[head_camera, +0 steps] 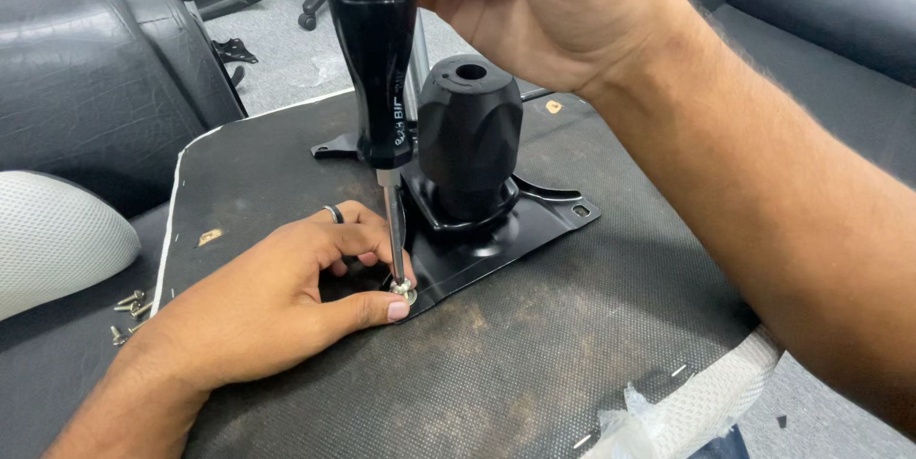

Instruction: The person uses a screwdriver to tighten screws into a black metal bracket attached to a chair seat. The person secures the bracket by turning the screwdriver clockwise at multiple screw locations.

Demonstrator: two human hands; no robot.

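Head view. The right hand point(544, 10) is clamped around the black handle of a screwdriver point(375, 49), whose long axis stands nearly upright, so the screw point(403, 287) lies straight below that grip at the near corner of the black metal plate point(534, 230). The left hand point(277, 306), the nearer to the screw, pinches together around the shaft tip. White lettering runs lengthwise down the handle. Loose screws point(129, 311) lie well apart, left of the upturned seat base point(534, 364).
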